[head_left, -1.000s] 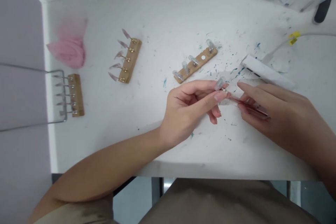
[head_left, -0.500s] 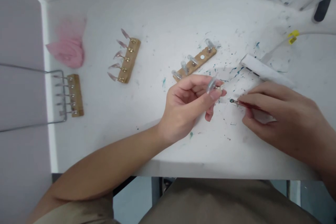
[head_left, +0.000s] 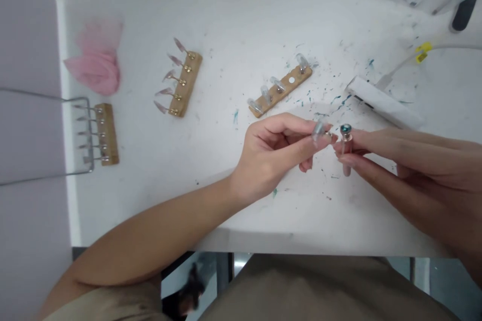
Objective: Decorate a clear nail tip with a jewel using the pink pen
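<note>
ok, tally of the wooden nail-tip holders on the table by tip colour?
Clear tips: 1, the wooden holder nearest the left hand, which pinches one more clear tip
Pink tips: 1, the middle holder
Tips too blurred to tell colour: 1, the far-left holder
Total: 3 holders

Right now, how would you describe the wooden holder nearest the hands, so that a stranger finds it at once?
On the white table lie three wooden strips. Take the slanted wooden holder in the middle of the table, just above the left hand. Unlike the two strips further left, whose tips are pointed and pinkish, it carries clear rounded tips and has one empty white spot.
</note>
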Demonstrator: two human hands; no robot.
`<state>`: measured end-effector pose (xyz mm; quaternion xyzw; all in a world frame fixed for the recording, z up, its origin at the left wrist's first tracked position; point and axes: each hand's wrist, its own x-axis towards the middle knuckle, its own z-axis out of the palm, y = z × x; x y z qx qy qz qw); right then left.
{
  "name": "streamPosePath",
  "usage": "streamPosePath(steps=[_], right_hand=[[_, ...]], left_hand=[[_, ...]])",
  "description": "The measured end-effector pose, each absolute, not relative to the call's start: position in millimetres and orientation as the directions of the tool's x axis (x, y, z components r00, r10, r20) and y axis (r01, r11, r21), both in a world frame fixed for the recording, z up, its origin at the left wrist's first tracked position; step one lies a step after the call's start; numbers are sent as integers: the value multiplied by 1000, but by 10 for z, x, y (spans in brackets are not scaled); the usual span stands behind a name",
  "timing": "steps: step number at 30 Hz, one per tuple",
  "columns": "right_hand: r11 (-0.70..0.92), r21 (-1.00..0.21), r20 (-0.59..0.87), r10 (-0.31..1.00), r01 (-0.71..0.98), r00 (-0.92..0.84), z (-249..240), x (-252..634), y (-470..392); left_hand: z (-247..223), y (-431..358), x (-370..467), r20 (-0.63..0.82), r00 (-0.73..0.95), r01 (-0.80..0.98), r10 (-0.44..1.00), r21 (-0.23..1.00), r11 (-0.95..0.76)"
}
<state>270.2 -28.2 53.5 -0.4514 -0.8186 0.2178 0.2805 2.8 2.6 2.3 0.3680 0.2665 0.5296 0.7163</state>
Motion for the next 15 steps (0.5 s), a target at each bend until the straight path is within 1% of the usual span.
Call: streamPosePath(steps=[3,6,12,15], right_hand=[[436,-664,225,891,608,-394,517,2754,-334],[412,-680,197,900,607,-390,451,2909,-428],[429,-677,210,891,598,-402,438,2895,-418],[512,-629,280,851,585,-444,491,2716,-307]], left_hand=[[25,27,17,26,299,-538,954,830,146],[38,29,8,35,308,-515,951,846,136],[47,22,19,5,324,-547,946,817,183],[56,24,26,-12,319,-559,948,805,199]])
